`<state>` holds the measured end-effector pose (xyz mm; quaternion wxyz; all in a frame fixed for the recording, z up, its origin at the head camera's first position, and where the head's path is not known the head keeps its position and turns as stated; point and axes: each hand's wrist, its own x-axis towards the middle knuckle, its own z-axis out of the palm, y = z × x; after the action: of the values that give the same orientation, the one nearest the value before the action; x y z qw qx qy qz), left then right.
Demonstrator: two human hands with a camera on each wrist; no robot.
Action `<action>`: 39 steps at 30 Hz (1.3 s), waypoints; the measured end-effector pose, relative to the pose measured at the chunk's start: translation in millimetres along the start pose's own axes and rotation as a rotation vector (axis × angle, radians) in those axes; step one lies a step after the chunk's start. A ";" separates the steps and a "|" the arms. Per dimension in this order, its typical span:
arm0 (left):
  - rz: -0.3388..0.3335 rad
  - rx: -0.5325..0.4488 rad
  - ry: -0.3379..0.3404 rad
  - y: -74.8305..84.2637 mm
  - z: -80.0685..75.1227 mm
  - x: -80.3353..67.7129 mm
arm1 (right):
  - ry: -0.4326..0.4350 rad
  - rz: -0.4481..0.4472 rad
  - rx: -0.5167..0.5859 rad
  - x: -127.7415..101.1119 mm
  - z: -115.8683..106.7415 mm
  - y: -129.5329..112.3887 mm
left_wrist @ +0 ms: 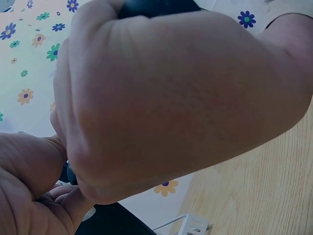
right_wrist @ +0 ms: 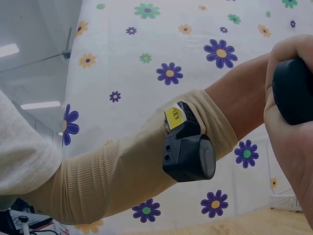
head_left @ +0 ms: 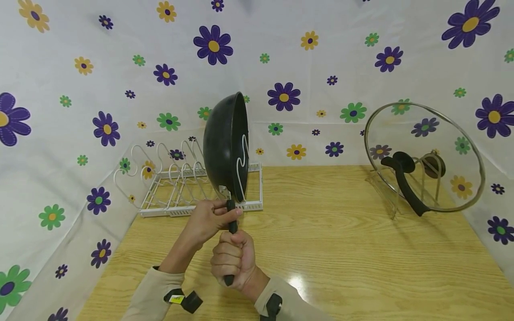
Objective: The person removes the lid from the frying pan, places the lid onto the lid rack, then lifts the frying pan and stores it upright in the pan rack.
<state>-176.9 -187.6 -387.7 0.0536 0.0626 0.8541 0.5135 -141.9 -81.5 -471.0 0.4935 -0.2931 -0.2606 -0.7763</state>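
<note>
A deep black wok (head_left: 220, 138) stands on its edge at the right end of the white wire rack (head_left: 176, 211). Its rounded bottom faces left and its mouth faces right, with a white wire loop (head_left: 239, 178) across the opening. Whether its rim touches the rack cannot be told. My left hand (head_left: 209, 220) pinches the handle (head_left: 232, 226) close to the wok's bracket. Lower down, my right hand (head_left: 233, 258) grips the handle in a fist, its butt poking out below. In the left wrist view the right fist (left_wrist: 161, 103) covers most of the handle.
At the right, a clear glass lid (head_left: 462, 156) with a black knob and curved black piece leans on a wire stand (head_left: 393, 207). Several wire loops rise from the rack's left part. A flower-printed sheet (head_left: 257, 89) lines the back and sides of the wooden table (head_left: 341, 249).
</note>
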 end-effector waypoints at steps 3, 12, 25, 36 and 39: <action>-0.001 -0.030 -0.009 -0.7 0.3 0.4 | -0.007 0.000 0.007 -0.2 0.0 0.2; -0.009 -0.095 -0.039 -4.4 4.7 1.9 | 0.003 -0.003 0.007 -4.4 0.8 -1.0; -0.020 -0.106 -0.045 -11.9 5.0 2.6 | 0.010 -0.011 0.029 -8.0 -3.6 -1.9; -0.013 -0.098 -0.064 -14.8 4.7 3.6 | 0.071 -0.014 -0.023 -11.0 -1.7 -3.2; -0.017 -0.091 -0.066 -16.4 4.7 3.4 | 0.123 -0.022 -0.054 -12.4 0.7 -3.0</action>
<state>-180.4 -190.5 -404.5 0.0888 0.0698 0.8281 0.5491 -140.4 -72.3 -479.6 0.4921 -0.2552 -0.2118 -0.8049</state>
